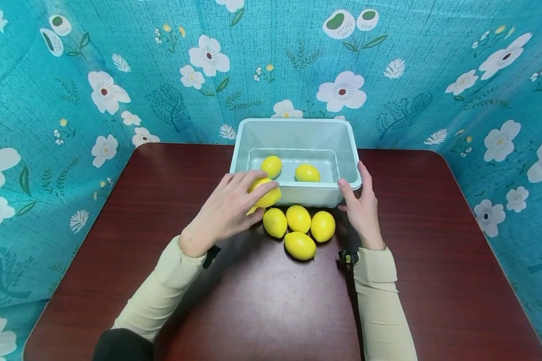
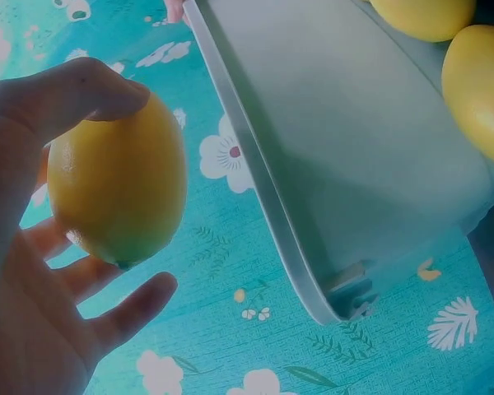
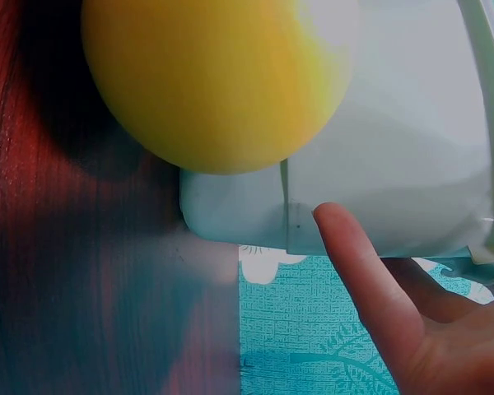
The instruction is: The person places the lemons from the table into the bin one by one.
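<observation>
My left hand (image 1: 230,205) holds a yellow lemon (image 1: 266,193) between thumb and fingers at the front left rim of a pale blue plastic bin (image 1: 298,193). In the left wrist view the thumb lies on top of this lemon (image 2: 119,181), with the fingers behind and below. A sliver of yellow shows under the hand, mostly hidden. My right hand (image 1: 363,213) grips the bin's front right corner, thumb at the front rim and fingers along the right side. Inside the bin lie two lemons, one to the left (image 1: 271,166) and one nearer the middle (image 1: 307,173).
Several lemons (image 1: 298,219) cluster on the dark red-brown table (image 1: 433,240) just before the bin, one of them (image 1: 300,245) closer to me. A turquoise flowered cloth (image 1: 271,50) hangs behind the table and along both sides.
</observation>
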`<state>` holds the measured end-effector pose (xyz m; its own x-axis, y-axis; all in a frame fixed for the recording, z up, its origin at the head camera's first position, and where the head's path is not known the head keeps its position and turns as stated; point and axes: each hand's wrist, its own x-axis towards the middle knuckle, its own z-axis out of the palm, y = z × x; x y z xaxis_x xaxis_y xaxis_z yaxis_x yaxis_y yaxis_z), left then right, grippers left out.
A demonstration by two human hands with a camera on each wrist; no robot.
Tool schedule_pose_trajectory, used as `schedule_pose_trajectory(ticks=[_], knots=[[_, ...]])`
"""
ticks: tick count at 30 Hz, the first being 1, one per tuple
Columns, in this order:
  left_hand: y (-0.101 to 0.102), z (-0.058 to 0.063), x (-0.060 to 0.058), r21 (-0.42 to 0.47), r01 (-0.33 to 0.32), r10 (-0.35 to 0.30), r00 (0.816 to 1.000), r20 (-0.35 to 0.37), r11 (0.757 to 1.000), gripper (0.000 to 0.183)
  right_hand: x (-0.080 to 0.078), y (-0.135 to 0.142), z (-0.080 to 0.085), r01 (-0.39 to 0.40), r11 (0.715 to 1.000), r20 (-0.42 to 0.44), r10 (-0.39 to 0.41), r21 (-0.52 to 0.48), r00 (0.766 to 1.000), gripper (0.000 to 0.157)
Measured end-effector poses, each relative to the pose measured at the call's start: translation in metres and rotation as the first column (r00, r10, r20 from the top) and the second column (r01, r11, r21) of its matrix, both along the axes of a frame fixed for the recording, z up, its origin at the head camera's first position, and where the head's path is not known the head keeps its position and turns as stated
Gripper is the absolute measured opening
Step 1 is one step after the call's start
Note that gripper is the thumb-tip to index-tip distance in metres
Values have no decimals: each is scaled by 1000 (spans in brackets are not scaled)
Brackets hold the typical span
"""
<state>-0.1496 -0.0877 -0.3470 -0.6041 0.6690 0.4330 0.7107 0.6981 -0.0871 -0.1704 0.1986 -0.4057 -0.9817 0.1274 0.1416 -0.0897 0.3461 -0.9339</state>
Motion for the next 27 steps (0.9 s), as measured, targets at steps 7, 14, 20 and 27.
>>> schedule_pose_trajectory(ticks=[7,14,20,27], knots=[[0,1,-3,29,-21,21,1000,-11,999,54,0,1,-1,-3,1000,-3,3,-8,1000,66],[2,2,-5,35,-33,34,999,-29,999,54,-1,1,-3,-5,1000,-6,5,-20,1000,66],[5,3,-8,61,-63,66,997,-49,996,54,0,1,-4,-5,1000,-9,5,-13,1000,66],[9,0,-14,91,-86,89,995,-38,992,53,0,1,-4,-9,1000,-6,8,-16,1000,66]])
